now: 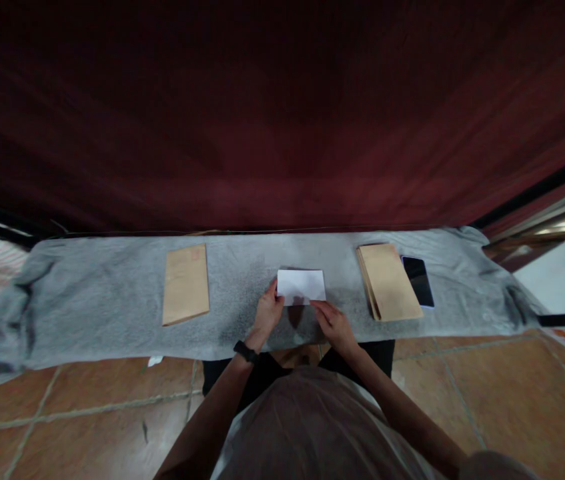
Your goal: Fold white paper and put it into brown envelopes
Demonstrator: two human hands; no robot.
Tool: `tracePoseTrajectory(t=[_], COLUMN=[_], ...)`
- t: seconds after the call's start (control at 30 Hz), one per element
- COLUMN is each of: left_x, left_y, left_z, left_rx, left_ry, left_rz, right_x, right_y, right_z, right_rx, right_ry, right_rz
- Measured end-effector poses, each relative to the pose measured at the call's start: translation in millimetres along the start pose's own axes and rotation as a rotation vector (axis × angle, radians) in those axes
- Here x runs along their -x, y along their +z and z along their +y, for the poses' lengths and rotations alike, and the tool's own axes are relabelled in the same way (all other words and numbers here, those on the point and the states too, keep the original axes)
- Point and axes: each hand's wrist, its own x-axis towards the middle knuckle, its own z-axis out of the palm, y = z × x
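Note:
A white sheet of paper (301, 285), rectangular and perhaps folded, is held just over the grey cloth in front of me. My left hand (268, 309) grips its left edge, thumb on top and fingers at the side. At the lower right corner, my right hand (333, 324) pinches the paper between thumb and fingers. A brown envelope (186, 283) lies to the left of my left hand. To the right of my right hand is a stack of brown envelopes (392, 281).
A dark-screened phone (418, 281) lies partly behind the envelope stack. Grey cloth (107, 300) covers the long narrow table. A dark red curtain (282, 133) hangs along its far edge. Below is a tiled floor (112, 433), and a white panel (562, 277) stands at the right.

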Motion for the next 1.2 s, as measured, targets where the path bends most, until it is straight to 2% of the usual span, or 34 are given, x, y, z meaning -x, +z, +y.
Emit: tracePoseTrajectory(t=[0.07,0.13,0.23,0.3,0.37,0.47,0.53,0.6,0.8,0.93,1.07,1.2], left_x=[1,3,12,21,33,50,57,62,67,74,74,61], left_y=[2.4,5.1,7.6,11.1,18.9,35.7,44.3,46.9,32.6,30.9,43.1,64.8], left_z=[1,1,2,2,2,0,-1,-4,-16,-21,-15,0], left_rx=[-0.111,-0.192,-0.315,-0.447,-0.574,-0.666,-0.715,-0.754,-0.812,-0.787,-0.756,-0.708], left_ry=[0.035,0.041,0.062,0.162,0.326,0.502,0.513,0.493,0.459,0.391,0.371,0.477], left_rz=[0.052,0.101,0.16,0.191,0.145,-0.031,-0.076,-0.074,-0.055,0.01,0.046,-0.062], right_x=[1,1,4,6,7,7,7,8,14,18,18,19], right_y=[-1,2,9,12,13,14,13,12,3,0,3,6], right_z=[-2,-2,2,5,8,10,12,13,22,27,30,34], right_rx=[0.284,0.496,0.659,0.696,0.714,0.737,0.743,0.74,0.715,0.703,0.711,0.723], right_ry=[-0.171,-0.27,-0.313,-0.312,-0.314,-0.322,-0.328,-0.327,-0.267,-0.254,-0.241,-0.251], right_rz=[-0.026,-0.07,-0.093,-0.089,-0.089,-0.102,-0.111,-0.109,0.021,0.05,0.085,0.077])
